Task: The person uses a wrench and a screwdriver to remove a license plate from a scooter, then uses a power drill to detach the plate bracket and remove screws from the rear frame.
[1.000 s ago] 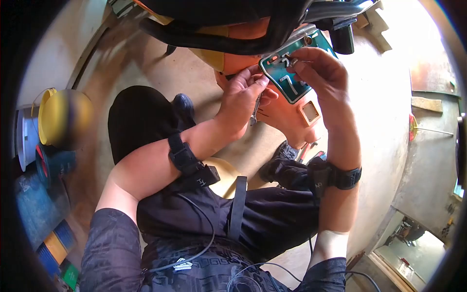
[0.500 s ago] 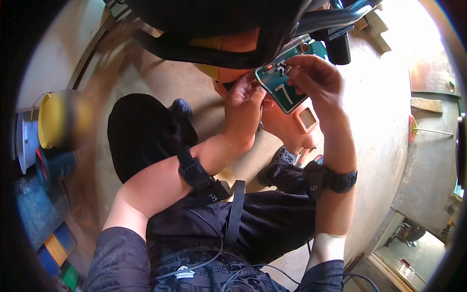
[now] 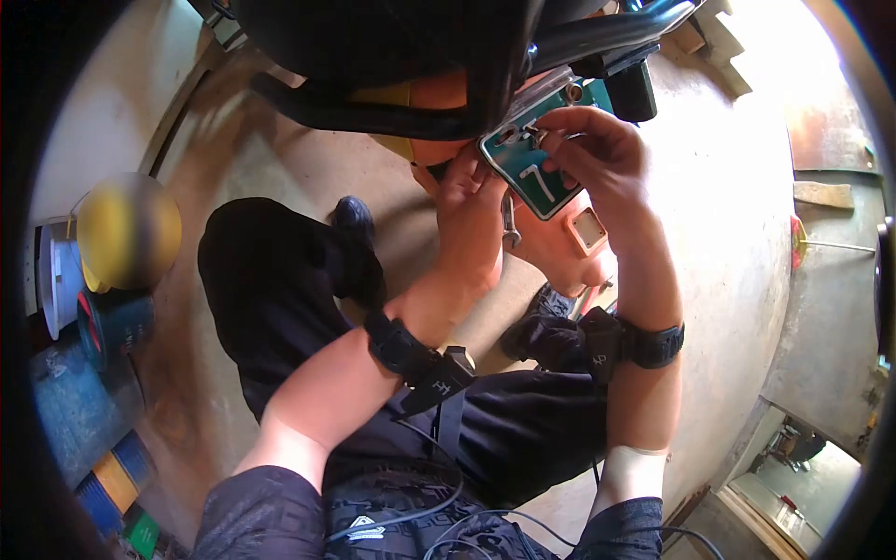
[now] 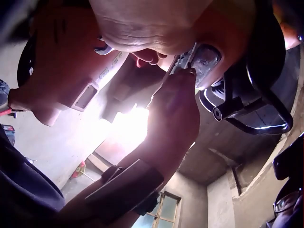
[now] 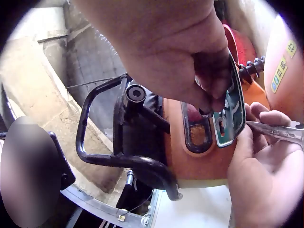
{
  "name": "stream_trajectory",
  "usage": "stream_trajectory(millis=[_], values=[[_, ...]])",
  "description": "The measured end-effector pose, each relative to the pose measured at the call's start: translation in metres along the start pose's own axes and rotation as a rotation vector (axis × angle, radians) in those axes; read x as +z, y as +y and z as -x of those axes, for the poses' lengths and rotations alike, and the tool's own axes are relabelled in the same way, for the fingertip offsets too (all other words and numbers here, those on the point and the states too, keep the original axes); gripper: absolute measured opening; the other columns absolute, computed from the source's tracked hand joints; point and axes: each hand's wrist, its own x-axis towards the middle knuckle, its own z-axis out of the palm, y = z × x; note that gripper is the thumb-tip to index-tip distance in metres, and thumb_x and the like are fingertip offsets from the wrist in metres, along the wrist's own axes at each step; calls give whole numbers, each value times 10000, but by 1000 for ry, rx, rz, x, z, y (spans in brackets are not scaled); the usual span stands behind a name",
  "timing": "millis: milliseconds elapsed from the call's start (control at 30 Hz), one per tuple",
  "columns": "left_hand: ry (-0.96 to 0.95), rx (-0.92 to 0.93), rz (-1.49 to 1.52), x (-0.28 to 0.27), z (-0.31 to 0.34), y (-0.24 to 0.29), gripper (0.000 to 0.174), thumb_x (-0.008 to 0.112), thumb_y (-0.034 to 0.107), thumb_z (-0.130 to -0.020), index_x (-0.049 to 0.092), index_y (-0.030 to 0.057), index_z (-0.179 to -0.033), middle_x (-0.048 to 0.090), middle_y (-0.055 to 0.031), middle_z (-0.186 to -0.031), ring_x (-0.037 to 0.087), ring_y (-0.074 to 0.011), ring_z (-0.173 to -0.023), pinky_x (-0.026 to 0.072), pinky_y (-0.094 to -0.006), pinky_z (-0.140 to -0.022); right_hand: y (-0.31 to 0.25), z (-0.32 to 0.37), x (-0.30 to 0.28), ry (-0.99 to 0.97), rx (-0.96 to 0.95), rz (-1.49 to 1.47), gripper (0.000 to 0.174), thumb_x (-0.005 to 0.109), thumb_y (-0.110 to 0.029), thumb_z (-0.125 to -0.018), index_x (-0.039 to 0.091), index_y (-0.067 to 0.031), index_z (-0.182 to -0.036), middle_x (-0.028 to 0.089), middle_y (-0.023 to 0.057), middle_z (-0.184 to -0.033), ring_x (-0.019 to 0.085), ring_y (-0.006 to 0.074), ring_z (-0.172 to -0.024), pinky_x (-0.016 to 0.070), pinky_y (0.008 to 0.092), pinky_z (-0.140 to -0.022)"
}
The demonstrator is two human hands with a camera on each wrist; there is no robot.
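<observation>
A green plate with white characters [image 3: 539, 187] hangs tilted at the orange-and-black vehicle's rear. My right hand [image 3: 602, 154] pinches a small metal piece [image 3: 536, 133] against its face, near a slot. At the plate's left edge is my left hand [image 3: 469, 210], its fingertips partly hidden behind it. A wrench [image 3: 510, 224] sticks out below that hand. In the right wrist view, the left hand [image 5: 263, 166] holds the wrench [image 5: 280, 132] between thumb and curled fingers beside the plate [image 5: 236, 126]; the right hand [image 5: 171, 52] hides the small piece's tip.
Black tubular rails [image 3: 373, 112] arch over the work. Below the plate is an orange panel with a square frame [image 3: 586, 231]. A yellow round object [image 3: 112, 233] and blue containers [image 3: 79, 373] stand at the left. A glass-fronted opening [image 3: 793, 485] lies at the lower right.
The left forearm has swung right and its hand has turned, with fingertips now further behind the plate. The right hand, still pinching the small piece, has shifted slightly left and down in view.
</observation>
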Motion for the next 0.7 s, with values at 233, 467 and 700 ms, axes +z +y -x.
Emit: stream_trajectory(millis=[233, 467, 700], values=[[-51, 91, 16, -1, -1, -8, 355, 517, 68, -967, 481, 82, -1320, 570, -53, -1267, 547, -127, -1160, 417, -276, -1003, -1, 1, 1, -20, -35, -8, 193, 673, -21, -848, 699, -22, -1039, 670, 0, -804, 576, 32, -654, 472, 190, -578], [-110, 99, 80, -3, -3, -9, 358, 539, 71, -963, 475, 70, -1315, 569, -53, -1262, 543, -121, -1165, 412, -279, -1012, 3, -4, 1, -33, -45, 20, 204, 681, -21, -819, 710, -29, -1021, 659, -3, -779, 581, 40, -650, 478, 187, -577], [-97, 47, 108, -9, -6, -11, 364, 583, 88, -942, 503, 92, -1297, 587, -55, -1256, 572, -155, -1151, 454, -333, -1012, 3, -5, 0, -38, -55, 67, 211, 715, -119, -863, 702, -41, -1059, 690, -2, -841, 615, 41, -709, 447, 174, -589]])
